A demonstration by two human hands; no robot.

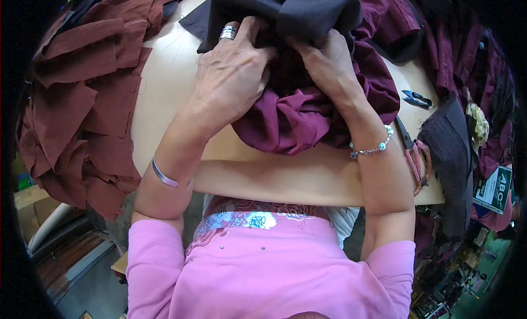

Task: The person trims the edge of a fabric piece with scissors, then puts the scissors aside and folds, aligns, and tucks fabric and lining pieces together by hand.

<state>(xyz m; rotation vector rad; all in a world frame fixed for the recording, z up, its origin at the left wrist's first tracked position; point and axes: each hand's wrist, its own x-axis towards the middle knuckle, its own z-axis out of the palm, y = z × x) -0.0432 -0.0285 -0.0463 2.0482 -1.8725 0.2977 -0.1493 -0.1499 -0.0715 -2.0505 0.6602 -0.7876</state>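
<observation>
A bundle of dark grey, nearly black cloth [318,14] and maroon cloth [285,121] lies in folds at the far side of the table. My left hand [233,72], with rings on one finger, is closed on the dark cloth, its fingertips partly hidden among the folds. To its right, my right hand [329,66] pinches the same dark cloth from below, its fingers also partly covered. The maroon part hangs between and below both hands and touches the tabletop.
Reddish-brown cloth pieces [82,99] overlap along the left side of the pale table [285,182]. On the right lie thread snips [417,99] and scissors with wrapped handles [418,165]. Beside them are a dark cloth strip [447,149] and more maroon cloth [447,55].
</observation>
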